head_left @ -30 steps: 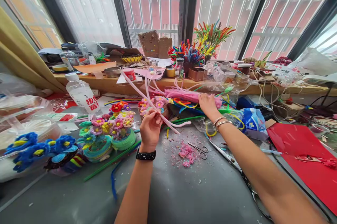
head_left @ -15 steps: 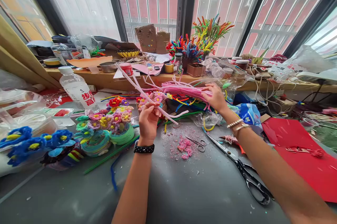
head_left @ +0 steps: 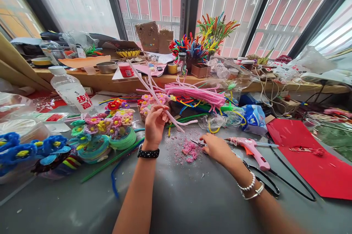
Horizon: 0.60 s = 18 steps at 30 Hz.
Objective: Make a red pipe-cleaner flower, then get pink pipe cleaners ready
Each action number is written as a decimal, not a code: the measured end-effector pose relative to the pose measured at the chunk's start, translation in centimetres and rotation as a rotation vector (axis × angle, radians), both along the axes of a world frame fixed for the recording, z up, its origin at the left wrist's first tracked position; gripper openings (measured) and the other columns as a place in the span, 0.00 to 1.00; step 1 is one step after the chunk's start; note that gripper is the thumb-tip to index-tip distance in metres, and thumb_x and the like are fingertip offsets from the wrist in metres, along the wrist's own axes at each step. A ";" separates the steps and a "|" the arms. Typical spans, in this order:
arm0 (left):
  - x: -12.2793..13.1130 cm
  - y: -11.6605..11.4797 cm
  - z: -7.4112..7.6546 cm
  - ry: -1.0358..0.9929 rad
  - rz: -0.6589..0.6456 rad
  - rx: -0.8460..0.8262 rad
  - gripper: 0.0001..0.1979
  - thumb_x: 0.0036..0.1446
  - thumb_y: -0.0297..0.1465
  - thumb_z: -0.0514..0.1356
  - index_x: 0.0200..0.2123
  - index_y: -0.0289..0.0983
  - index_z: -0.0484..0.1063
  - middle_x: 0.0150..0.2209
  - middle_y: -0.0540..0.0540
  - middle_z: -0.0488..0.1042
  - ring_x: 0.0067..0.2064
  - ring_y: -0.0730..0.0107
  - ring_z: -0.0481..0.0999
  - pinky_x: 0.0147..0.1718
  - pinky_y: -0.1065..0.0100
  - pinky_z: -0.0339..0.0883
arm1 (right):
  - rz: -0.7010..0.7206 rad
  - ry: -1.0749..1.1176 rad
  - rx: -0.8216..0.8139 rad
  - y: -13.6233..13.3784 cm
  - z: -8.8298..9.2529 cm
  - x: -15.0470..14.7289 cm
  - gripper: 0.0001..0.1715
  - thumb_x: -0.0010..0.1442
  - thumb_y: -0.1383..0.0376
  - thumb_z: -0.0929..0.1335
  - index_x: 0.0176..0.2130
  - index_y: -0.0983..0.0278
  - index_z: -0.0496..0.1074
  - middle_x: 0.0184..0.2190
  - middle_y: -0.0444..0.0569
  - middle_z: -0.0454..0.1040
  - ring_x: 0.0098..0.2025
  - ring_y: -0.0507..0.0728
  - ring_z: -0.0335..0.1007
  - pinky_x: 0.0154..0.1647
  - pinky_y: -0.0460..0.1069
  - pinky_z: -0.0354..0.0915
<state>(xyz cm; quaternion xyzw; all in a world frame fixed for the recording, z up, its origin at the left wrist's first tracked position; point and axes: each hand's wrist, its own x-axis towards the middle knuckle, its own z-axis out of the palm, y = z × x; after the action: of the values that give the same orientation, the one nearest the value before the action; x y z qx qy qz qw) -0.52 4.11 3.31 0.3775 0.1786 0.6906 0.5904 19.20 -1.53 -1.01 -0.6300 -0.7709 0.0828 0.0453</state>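
Several pale pink pipe cleaners (head_left: 147,86) are pinched in my left hand (head_left: 156,123), raised above the middle of the table, their ends sticking out on both sides of the fingers. My right hand (head_left: 216,147) is down at the tabletop, its fingers over the small scissors (head_left: 195,142); the blades show, while the handles are hidden under the fingers. Pink fluffy clippings (head_left: 190,151) lie just left of that hand. Behind both hands, a bundle of pink pipe cleaners (head_left: 196,94) rests on other coloured ones.
A pink glue gun (head_left: 254,150) and large black-handled scissors (head_left: 264,181) lie at the right, beside red sheets (head_left: 305,153). Fuzzy flowers (head_left: 121,117) and a bottle (head_left: 72,93) stand left. A cluttered wooden ledge (head_left: 162,80) runs behind.
My right hand has left the pink bundle and come down toward me to the small scissors. My left hand still holds the pale pink pipe cleaners. The glue gun has come into plain view.
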 end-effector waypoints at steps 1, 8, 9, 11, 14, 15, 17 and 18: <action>0.1 0.0 0.0 0.010 -0.006 0.000 0.04 0.42 0.25 0.55 0.24 0.34 0.69 0.25 0.49 0.70 0.19 0.83 0.59 0.18 0.77 0.56 | 0.004 -0.055 -0.007 0.1 -0.3 -0.3 0.14 0.51 0.70 0.63 0.41 0.65 0.67 0.39 0.52 0.69 0.38 0.57 0.68 0.35 0.47 0.61; 0.4 -0.1 -0.1 0.031 -0.020 -0.019 0.03 0.42 0.25 0.55 0.24 0.34 0.68 0.26 0.49 0.70 0.19 0.83 0.59 0.18 0.77 0.56 | -0.157 -0.180 0.123 0.2 -1.4 -1.6 0.15 0.53 0.78 0.56 0.37 0.68 0.65 0.36 0.57 0.68 0.37 0.59 0.68 0.32 0.49 0.63; 0.4 0.0 -0.1 0.029 -0.021 -0.024 0.03 0.42 0.25 0.55 0.24 0.34 0.68 0.26 0.49 0.70 0.19 0.83 0.59 0.18 0.76 0.56 | -0.172 -0.176 0.151 0.2 -1.4 -1.7 0.16 0.53 0.79 0.56 0.37 0.68 0.65 0.36 0.58 0.68 0.37 0.60 0.67 0.33 0.50 0.63; 0.5 0.0 -0.2 0.032 -0.018 -0.027 0.03 0.42 0.25 0.55 0.24 0.34 0.68 0.27 0.49 0.70 0.19 0.83 0.59 0.18 0.76 0.56 | -0.146 -0.118 0.209 0.2 -1.4 -1.9 0.18 0.52 0.80 0.55 0.36 0.69 0.66 0.36 0.59 0.68 0.39 0.60 0.66 0.36 0.51 0.63; 0.5 0.1 -0.3 0.058 -0.024 -0.016 0.03 0.41 0.25 0.55 0.24 0.34 0.68 0.27 0.49 0.69 0.19 0.83 0.59 0.19 0.77 0.56 | 0.021 0.109 0.221 0.3 -1.8 -2.1 0.21 0.50 0.82 0.55 0.38 0.68 0.67 0.38 0.55 0.70 0.43 0.57 0.65 0.44 0.51 0.62; 0.6 0.1 -0.4 0.070 -0.031 -0.014 0.03 0.41 0.24 0.55 0.24 0.34 0.68 0.27 0.49 0.69 0.20 0.83 0.59 0.19 0.77 0.56 | 0.065 0.182 0.205 0.4 -2.0 -2.1 0.23 0.49 0.82 0.55 0.41 0.69 0.66 0.41 0.55 0.69 0.45 0.56 0.64 0.47 0.50 0.60; 0.7 0.0 -0.4 0.088 -0.050 -0.015 0.03 0.41 0.24 0.55 0.24 0.34 0.68 0.27 0.49 0.69 0.20 0.83 0.59 0.19 0.77 0.56 | 0.094 0.254 0.164 0.4 -2.6 -2.1 0.27 0.47 0.82 0.55 0.46 0.72 0.64 0.47 0.58 0.66 0.51 0.56 0.60 0.52 0.51 0.57; 0.7 0.0 -0.4 0.093 -0.058 -0.017 0.04 0.41 0.24 0.55 0.24 0.34 0.68 0.27 0.49 0.70 0.20 0.84 0.59 0.19 0.77 0.56 | 0.094 0.256 0.141 0.4 -2.8 -2.1 0.28 0.47 0.82 0.55 0.48 0.74 0.62 0.50 0.60 0.63 0.53 0.57 0.56 0.54 0.52 0.54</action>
<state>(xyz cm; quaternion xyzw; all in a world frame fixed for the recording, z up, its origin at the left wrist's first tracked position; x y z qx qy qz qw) 0.19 4.11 2.90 0.4093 0.2008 0.6534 0.6043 17.10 -1.11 -3.85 -0.5727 -0.7914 0.1099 0.1833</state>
